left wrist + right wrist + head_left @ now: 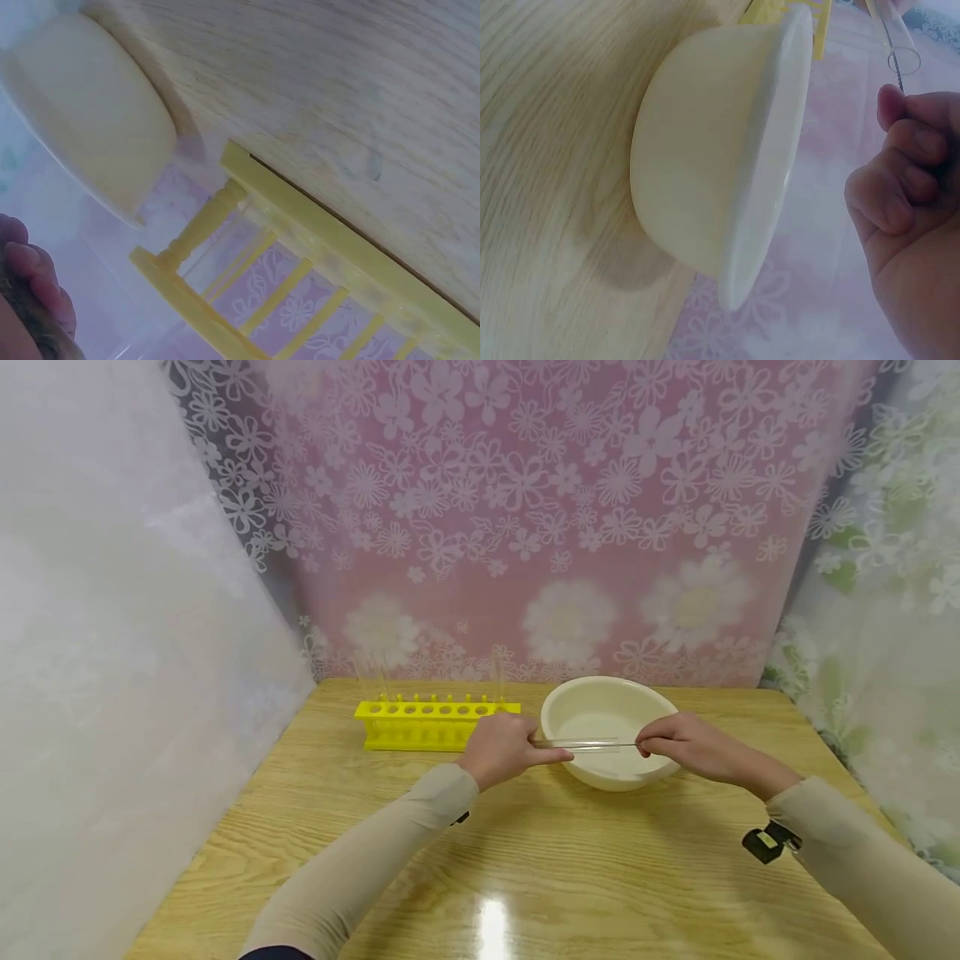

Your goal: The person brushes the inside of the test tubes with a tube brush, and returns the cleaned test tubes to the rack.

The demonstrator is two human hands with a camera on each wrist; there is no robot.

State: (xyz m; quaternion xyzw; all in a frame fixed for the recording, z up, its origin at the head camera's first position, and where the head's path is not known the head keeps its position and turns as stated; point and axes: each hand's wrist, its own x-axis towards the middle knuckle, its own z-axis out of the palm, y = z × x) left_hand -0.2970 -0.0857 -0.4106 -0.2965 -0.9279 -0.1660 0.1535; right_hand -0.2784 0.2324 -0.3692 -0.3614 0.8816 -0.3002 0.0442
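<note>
My left hand (506,747) grips a clear glass test tube (588,744), held level with its mouth to the right. From that mouth comes a thin twisted wire (899,75), which looks like the handle of a test tube brush. Thumb and forefinger of my right hand (693,747) pinch the wire's outer end, with the other fingers curled in. Both hands are above a cream plastic basin (609,783), the tube crossing over its opening. Whatever is on the wire's far end is hidden by the left hand.
Left of the basin stands a yellow test tube rack (420,746), with a few clear tubes upright at its two ends. Wood-grain table (525,877) spreads in front. A pink flowered curtain (465,568) hangs behind, and pale sheets hang at both sides.
</note>
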